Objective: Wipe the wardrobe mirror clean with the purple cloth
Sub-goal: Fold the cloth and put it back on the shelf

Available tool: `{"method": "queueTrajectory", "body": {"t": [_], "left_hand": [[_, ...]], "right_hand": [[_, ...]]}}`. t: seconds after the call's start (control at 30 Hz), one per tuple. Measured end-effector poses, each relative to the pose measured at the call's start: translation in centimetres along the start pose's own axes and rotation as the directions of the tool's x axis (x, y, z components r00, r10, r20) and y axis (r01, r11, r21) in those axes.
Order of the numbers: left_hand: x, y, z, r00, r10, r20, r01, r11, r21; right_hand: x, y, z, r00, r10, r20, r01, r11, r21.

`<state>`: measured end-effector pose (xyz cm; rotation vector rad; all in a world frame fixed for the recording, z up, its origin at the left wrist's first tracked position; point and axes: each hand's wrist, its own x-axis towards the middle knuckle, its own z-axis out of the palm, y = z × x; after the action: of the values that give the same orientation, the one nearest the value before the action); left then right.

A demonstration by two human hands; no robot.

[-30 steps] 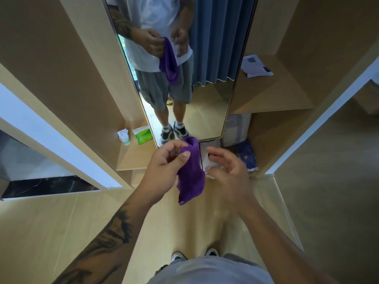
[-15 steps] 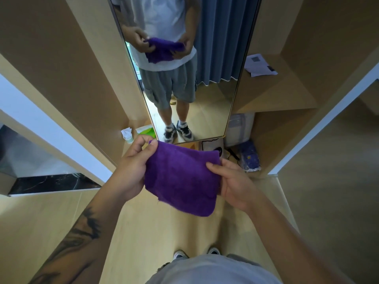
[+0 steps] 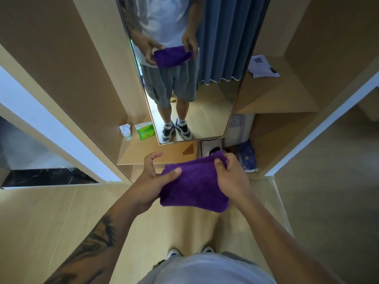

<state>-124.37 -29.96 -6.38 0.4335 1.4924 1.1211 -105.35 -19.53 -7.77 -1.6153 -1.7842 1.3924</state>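
Prep step: purple cloth (image 3: pixel 194 185) folded flat between both hands, near side of wardrobe mirror (image 3: pixel 190 95); left hand (image 3: pixel 151 181) pinching left edge, right hand (image 3: pixel 229 177) gripping far-right corner; next, lift cloth onto glass

Purple cloth (image 3: pixel 194 187) (folded) below mirror (image 3: pixel 215 99)

Top: pale grey-white T-shirt (image 3: pixel 207 269), short sleeves.
Shorts: grey, knee-length, seen in reflection.
Footwear: dark-and-white sneakers (image 3: pixel 174 253), white socks.
Left forearm (image 3: pixel 90 249): dark tattoo.
Hands: bare.
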Motion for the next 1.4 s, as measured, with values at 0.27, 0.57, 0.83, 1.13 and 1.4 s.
{"method": "queueTrajectory", "body": {"t": [0.27,0.57,0.83,1.13,1.4], "left_hand": [[1.1,-1.4,-1.5,0.978,0.081,-0.192,-0.070,0.995,0.064],[0.7,-1.9,-5.1,0.978,0.207,0.010,-0.184,0.847,0.499],[2.4,-4.7,-8.6,0.934,0.350,0.067,-0.257,0.532,0.807],[4.6,-5.9,-14.4,0.955,0.271,-0.119,-0.195,0.878,0.437],[8.7,-6.0,-17.7,0.925,0.143,-0.351,-0.104,0.986,0.126]], "right_hand": [[-0.6,0.1,0.5,0.969,0.143,0.203,-0.213,0.899,0.384],[-1.2,1.3,2.8,0.931,-0.072,0.359,0.100,0.993,-0.061],[-0.5,0.9,6.2,0.937,-0.112,0.331,0.238,0.899,-0.368],[2.5,1.0,11.0,0.956,0.029,0.291,-0.078,0.984,0.161],[9.0,0.0,19.2,0.986,0.096,0.138,-0.130,0.956,0.263]]}}
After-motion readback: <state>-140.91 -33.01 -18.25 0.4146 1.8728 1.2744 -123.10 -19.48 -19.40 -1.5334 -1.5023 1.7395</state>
